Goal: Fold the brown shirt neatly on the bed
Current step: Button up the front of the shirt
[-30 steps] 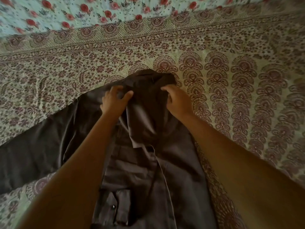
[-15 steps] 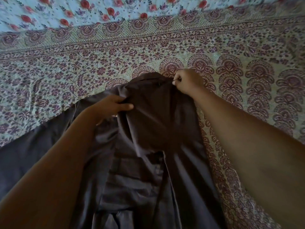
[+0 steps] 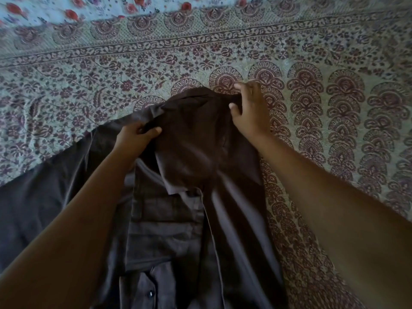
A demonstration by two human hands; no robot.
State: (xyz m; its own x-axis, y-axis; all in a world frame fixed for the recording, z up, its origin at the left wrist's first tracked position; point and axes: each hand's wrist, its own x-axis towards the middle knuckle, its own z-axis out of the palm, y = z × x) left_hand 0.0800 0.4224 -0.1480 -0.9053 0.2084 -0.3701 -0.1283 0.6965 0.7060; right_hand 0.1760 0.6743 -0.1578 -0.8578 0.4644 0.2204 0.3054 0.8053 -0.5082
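We are stretching the brown shirt point(image 3: 200, 157) (collar toward the far edge of the bed point(image 3: 334, 63)), left hand point(image 3: 136, 139) and right hand point(image 3: 250, 112) both in a closed grip on it, pulling evenly.

Gripping a bunched fold of the brown shirt point(image 3: 200, 152) with the left hand point(image 3: 133, 141); pinching its far edge with the right hand point(image 3: 250, 112). Spread over the patterned bed point(image 3: 334, 108), sleeve point(image 3: 44, 197) trailing left, button point(image 3: 151, 293) showing near the bottom.

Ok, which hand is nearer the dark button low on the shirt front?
Left. The left hand grips the brown shirt almost straight up from the button; the right hand holds the shirt's top edge, farther up and off to the right.
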